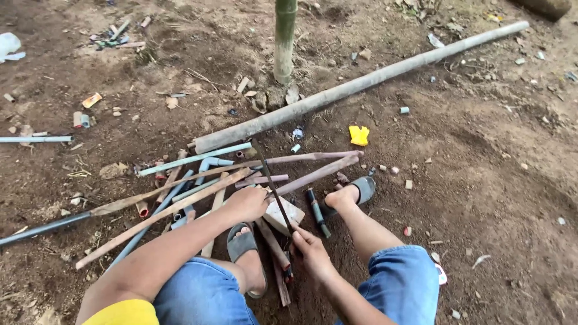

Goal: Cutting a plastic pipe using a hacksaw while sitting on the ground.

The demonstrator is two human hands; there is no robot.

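Note:
My left hand (247, 203) presses down on a dirty brown pipe (162, 218) where it crosses a pale wooden block (291, 213) on the dirt. My right hand (310, 250) is closed on the handle of a thin dark saw (272, 185). The saw's blade slants up and away over the block, right beside the left hand. Around the block lies a pile of several pipes (198, 159), light blue, brown and pinkish. My feet in grey sandals (242, 243) rest on either side of the block.
A long grey pipe (361, 83) lies diagonally across the ground behind the pile. A green bamboo post (284, 36) stands upright at top centre. A yellow scrap (359, 135), a dark stick-like tool (317, 212) and small pipe offcuts are scattered over the dirt.

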